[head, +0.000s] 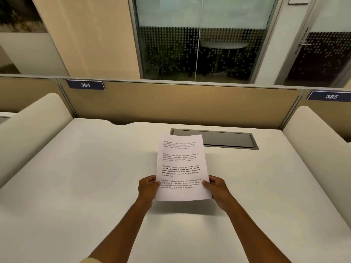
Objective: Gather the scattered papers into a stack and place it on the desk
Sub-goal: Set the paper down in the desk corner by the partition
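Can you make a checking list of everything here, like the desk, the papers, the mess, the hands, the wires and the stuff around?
Surface: pale desk, bare around the papers.
Job's things: printed papers held as one stack above the desk, not yet put down.
Clutter: nothing seen.
Grippers: left hand and right hand each pinch a lower side edge of the papers.
Cables: nothing seen; grey cable hatch lies behind the papers.
Surroundings: tan divider with number signs 384 and 385, glass wall beyond.

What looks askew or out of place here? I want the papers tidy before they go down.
Nothing stands out. The paper stack looks squared, edges aligned, gripped by the left hand and right hand above the desk. No loose sheets show.
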`<state>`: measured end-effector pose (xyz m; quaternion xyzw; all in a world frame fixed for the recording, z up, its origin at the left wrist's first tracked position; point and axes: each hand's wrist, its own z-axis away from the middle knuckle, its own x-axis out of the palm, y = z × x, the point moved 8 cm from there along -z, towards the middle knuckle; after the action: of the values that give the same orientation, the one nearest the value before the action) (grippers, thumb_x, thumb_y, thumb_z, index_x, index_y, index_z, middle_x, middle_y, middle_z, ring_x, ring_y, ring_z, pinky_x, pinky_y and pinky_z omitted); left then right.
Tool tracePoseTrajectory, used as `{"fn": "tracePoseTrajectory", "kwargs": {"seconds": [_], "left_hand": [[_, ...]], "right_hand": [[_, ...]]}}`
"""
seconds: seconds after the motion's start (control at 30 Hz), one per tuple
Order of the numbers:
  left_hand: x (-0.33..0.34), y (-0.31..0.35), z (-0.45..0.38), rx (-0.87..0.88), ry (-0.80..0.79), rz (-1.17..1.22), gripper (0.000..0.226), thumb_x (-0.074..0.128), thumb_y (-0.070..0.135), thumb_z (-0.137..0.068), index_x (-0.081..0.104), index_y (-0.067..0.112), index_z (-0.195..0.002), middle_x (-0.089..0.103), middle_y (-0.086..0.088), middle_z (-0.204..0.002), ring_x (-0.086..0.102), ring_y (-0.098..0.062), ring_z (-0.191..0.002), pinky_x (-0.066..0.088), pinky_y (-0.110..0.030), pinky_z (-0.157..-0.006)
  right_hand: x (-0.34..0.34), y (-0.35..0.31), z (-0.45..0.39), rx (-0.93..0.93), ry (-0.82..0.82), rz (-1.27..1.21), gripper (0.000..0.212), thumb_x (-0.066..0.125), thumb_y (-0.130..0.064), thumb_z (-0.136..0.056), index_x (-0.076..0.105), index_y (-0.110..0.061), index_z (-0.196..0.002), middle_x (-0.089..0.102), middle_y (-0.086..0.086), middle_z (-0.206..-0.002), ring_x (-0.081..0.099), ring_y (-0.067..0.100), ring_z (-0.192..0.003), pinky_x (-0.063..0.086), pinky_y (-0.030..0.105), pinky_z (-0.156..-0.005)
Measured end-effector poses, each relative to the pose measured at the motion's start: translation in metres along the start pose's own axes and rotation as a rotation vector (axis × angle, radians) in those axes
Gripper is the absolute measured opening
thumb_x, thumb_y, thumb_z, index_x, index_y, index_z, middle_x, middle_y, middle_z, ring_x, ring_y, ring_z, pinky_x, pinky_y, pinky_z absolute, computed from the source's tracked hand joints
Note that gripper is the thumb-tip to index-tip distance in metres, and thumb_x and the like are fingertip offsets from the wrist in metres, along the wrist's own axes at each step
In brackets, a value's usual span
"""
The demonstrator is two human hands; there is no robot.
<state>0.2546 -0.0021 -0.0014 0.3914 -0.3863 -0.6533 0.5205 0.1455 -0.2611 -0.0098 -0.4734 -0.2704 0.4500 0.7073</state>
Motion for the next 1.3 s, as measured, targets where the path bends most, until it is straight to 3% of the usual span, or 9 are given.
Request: {"fn": "tracePoseTrajectory", "kwargs": {"seconds": [0.3, 0.47, 0.6, 0.7, 0.97, 1.17, 1.3], "left_hand": [[-0.034, 0.003, -0.009, -0.006, 0.086, -0.014, 0.027, 0.057, -0.006, -0.088, 0.069, -0.001, -0.112, 0.072, -0.017, -0.111, 0.068, -0.037, -0.101, 0.053, -0.05, -0.097], [-0.069, 0.002, -0.028, -0.015, 0.11, -0.01, 0.028, 0.056, -0.004, -0.089, 0.068, 0.0, -0.114, 0.071, -0.017, -0.113, 0.068, -0.036, -0.101, 0.053, -0.049, -0.096], [-0.1, 0.002, -0.049, -0.019, 0.126, 0.004, 0.029, 0.056, -0.006, -0.089, 0.069, 0.0, -0.114, 0.071, -0.016, -0.113, 0.068, -0.036, -0.101, 0.053, -0.048, -0.097], [-0.129, 0.004, -0.071, 0.002, 0.124, 0.001, 0.03, 0.056, -0.006, -0.088, 0.069, 0.001, -0.114, 0.072, -0.016, -0.111, 0.069, -0.035, -0.101, 0.053, -0.05, -0.097], [-0.236, 0.021, -0.142, 0.057, 0.099, 0.003, 0.051, 0.056, -0.008, -0.088, 0.059, 0.016, -0.132, 0.073, -0.01, -0.1, 0.07, -0.032, -0.097, 0.054, -0.045, -0.095], [-0.318, 0.032, -0.194, 0.036, 0.087, -0.039, 0.051, 0.054, -0.006, -0.09, 0.054, 0.015, -0.137, 0.072, -0.013, -0.11, 0.068, -0.029, -0.099, 0.051, -0.037, -0.099], [-0.36, 0.045, -0.23, 0.041, 0.077, -0.091, 0.052, 0.053, -0.007, -0.089, 0.053, 0.013, -0.138, 0.071, -0.009, -0.102, 0.067, -0.03, -0.099, 0.05, -0.037, -0.1]], "right_hand": [[0.039, -0.006, -0.015, 0.023, -0.107, -0.04, 0.028, 0.061, -0.006, -0.093, 0.063, -0.001, -0.121, 0.071, 0.014, -0.116, 0.068, 0.031, -0.103, 0.058, 0.039, -0.08], [0.078, -0.01, -0.021, 0.023, -0.11, -0.014, 0.025, 0.062, -0.007, -0.093, 0.065, -0.003, -0.117, 0.071, 0.013, -0.115, 0.068, 0.031, -0.105, 0.056, 0.049, -0.092], [0.114, -0.016, -0.029, -0.008, -0.065, 0.01, 0.025, 0.063, -0.008, -0.092, 0.065, -0.004, -0.117, 0.071, 0.012, -0.116, 0.068, 0.03, -0.104, 0.056, 0.045, -0.092], [0.149, -0.022, -0.035, -0.042, -0.031, 0.02, 0.027, 0.063, -0.007, -0.091, 0.063, -0.008, -0.118, 0.069, 0.012, -0.12, 0.066, 0.029, -0.108, 0.055, 0.043, -0.09], [0.274, -0.038, -0.051, -0.033, 0.038, 0.078, 0.061, 0.065, -0.01, -0.091, 0.042, -0.029, -0.145, 0.061, 0.013, -0.126, 0.059, 0.031, -0.119, 0.052, 0.049, -0.099], [0.371, -0.056, -0.067, -0.025, 0.04, 0.077, 0.064, 0.064, -0.006, -0.091, 0.041, -0.028, -0.147, 0.062, 0.015, -0.125, 0.058, 0.03, -0.119, 0.049, 0.049, -0.103], [0.424, -0.067, -0.08, -0.029, 0.035, 0.074, 0.064, 0.062, -0.005, -0.092, 0.04, -0.026, -0.148, 0.062, 0.011, -0.129, 0.057, 0.028, -0.122, 0.048, 0.048, -0.104]]}}
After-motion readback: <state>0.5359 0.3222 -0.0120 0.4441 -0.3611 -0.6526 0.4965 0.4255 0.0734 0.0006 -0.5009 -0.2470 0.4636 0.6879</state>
